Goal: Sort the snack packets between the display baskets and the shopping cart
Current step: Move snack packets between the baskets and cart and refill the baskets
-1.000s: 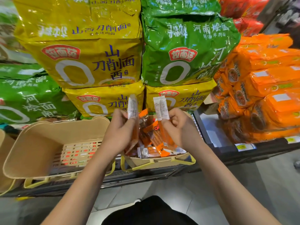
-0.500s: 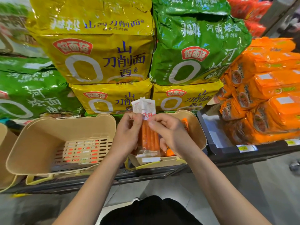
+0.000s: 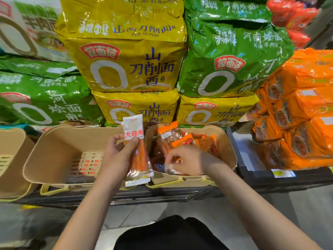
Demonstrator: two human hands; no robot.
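Red 大辣条 marks the packet [image 3: 137, 150] the left hand [image 3: 117, 156] grips; right hand [image 3: 187, 159] fingers curl among basket [image 3: 228, 152] packets

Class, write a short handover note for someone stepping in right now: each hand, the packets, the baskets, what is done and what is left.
Left hand grips one white-topped packet upright in front of the gap between two baskets.
Right hand reaches into the right basket, fingers among the packet pile; no clear grip.
Middle basket holds no packets.
Cart not visible.
Done: one packet picked.
Left: place it, sort the pile.

Bare forearms [image 3: 93, 210], no sleeves/watch visible; black garment [image 3: 167, 233] at bottom edge.
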